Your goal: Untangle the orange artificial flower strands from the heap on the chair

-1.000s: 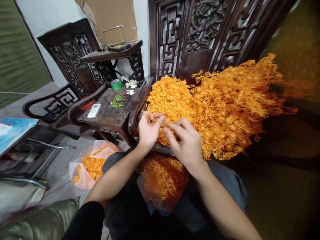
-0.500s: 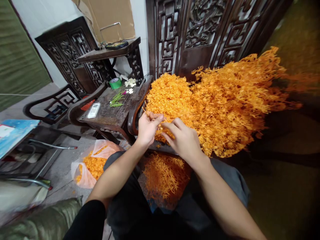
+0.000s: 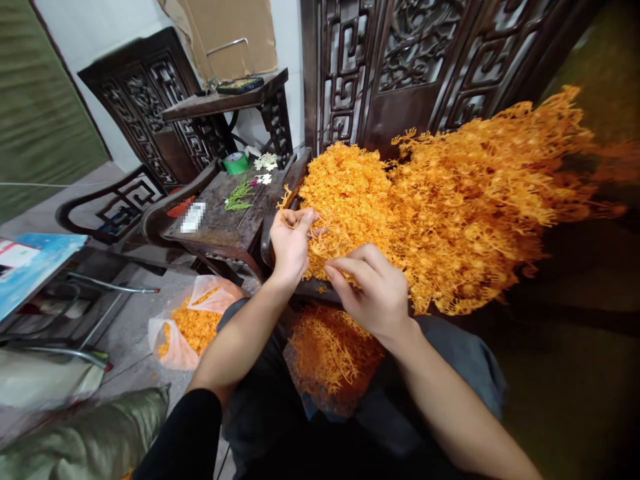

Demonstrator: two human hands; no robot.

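My left hand (image 3: 290, 247) is closed on a thin orange plastic sprig (image 3: 285, 197), whose branched tip sticks up past the fingers. To its right, my right hand (image 3: 375, 290) is apart from it, thumb and fingertips pinched together; whatever may be between them is too small to make out. Just beyond both hands lies a heap of small orange plastic pieces (image 3: 345, 183) on a dark wooden seat. Against it on the right rests a large bundle of orange branched stems (image 3: 480, 207). Between my knees, below the seat edge, are more bare orange stems (image 3: 333, 353).
A pinkish plastic bag (image 3: 175, 357) of orange pieces sits on the floor at left. The dark wooden side table (image 3: 220, 227) carries green tape (image 3: 236, 163), a green sprig (image 3: 240, 196) and white flower pieces (image 3: 265, 161). A blue-topped folding table (image 3: 45, 260) stands far left.
My hands have moved apart: the right has drawn back down and to the right, while the left stays near the heap. The sprig's tip now shows above the left fingers. The view has shifted slightly.
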